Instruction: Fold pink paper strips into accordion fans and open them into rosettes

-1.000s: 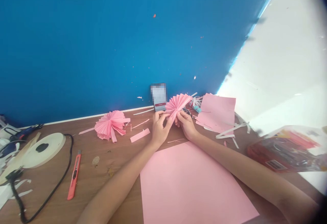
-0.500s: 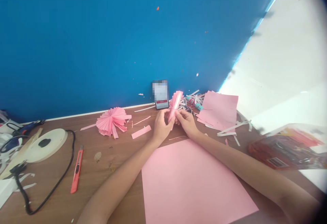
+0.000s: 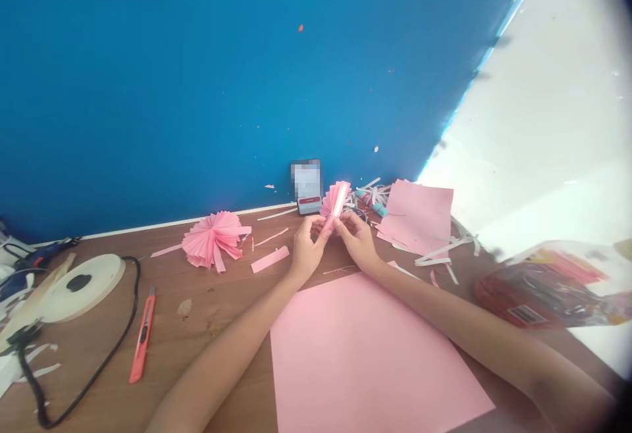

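Observation:
Between my two hands stands a pleated pink paper fan [image 3: 336, 201], its folds spreading a little at the top and pinched together low down. My left hand [image 3: 309, 243] grips its lower left side with thumb and fingers. From the right, my right hand [image 3: 356, 237] pinches the same lower part; some of its fingertips are hidden behind the paper. Under my forearms lies a large flat pink sheet [image 3: 365, 354]. A finished-looking pleated pink rosette [image 3: 213, 241] rests on the table to the left, near a small pink paper strip [image 3: 270, 259].
A phone [image 3: 309, 186] leans on the blue wall. Pink sheets [image 3: 419, 216] and paper scraps lie at the back right, a clear plastic bag [image 3: 548, 285] at far right. Leftward are a red utility knife [image 3: 143, 335], a white disc [image 3: 91, 285] and a black cable [image 3: 111, 358].
The pleated fan has spread somewhat wider at the top left, and my fingers have shifted slightly around its base. The whole view has moved a little.

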`<state>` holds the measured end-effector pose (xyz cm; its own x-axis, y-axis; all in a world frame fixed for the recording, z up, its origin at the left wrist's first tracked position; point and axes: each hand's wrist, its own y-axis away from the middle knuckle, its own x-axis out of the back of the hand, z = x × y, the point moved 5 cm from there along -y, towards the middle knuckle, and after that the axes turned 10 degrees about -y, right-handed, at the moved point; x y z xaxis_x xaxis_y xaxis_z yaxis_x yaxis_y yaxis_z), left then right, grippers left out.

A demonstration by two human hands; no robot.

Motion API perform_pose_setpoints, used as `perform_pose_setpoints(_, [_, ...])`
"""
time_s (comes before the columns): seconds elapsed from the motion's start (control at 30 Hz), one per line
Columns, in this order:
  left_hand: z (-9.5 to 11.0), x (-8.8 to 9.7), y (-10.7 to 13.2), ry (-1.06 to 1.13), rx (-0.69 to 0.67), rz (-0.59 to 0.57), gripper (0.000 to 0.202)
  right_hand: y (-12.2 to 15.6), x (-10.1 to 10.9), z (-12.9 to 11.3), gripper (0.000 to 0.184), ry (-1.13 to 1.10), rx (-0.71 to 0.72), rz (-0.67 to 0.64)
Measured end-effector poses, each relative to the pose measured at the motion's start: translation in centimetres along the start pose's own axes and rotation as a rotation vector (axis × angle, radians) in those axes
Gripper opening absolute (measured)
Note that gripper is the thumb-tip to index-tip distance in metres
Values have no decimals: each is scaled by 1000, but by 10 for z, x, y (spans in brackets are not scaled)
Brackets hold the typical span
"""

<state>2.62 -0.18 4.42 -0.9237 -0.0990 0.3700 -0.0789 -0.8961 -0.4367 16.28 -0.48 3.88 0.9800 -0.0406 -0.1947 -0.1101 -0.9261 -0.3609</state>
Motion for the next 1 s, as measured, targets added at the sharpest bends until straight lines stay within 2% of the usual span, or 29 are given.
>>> perform_pose_setpoints(0.2, [2, -1, -1, -14, 10, -28, 28, 2, 0, -3, 23, 109, 37, -37])
perform_pose_setpoints(0.43, [10, 1, -1, -101, 26, -80, 24, 4, -3, -4, 25, 37, -14, -49])
perform_pose_setpoints(0.57, [12, 2, -2, -56, 21, -81, 25, 6, -5, -7, 23, 32, -17, -65])
perform_pose_setpoints(0.7, [5, -1, -5, 57, 73, -93, 29, 10, -10, -16, 19, 162, 69, -109])
perform_pose_setpoints(0.83, [-2, -5, -7, 202, 120, -160, 33, 15, -12, -25, 16, 317, 155, -132])
perform_pose_setpoints(0.9, [-6, -7, -8, 287, 162, -215, 35, 16, -9, -29, 14, 396, 204, -112])
perform_pose_setpoints(1.0, [-14, -8, -10, 406, 251, -294, 38, 13, -1, -43, 9, 457, 331, -9])
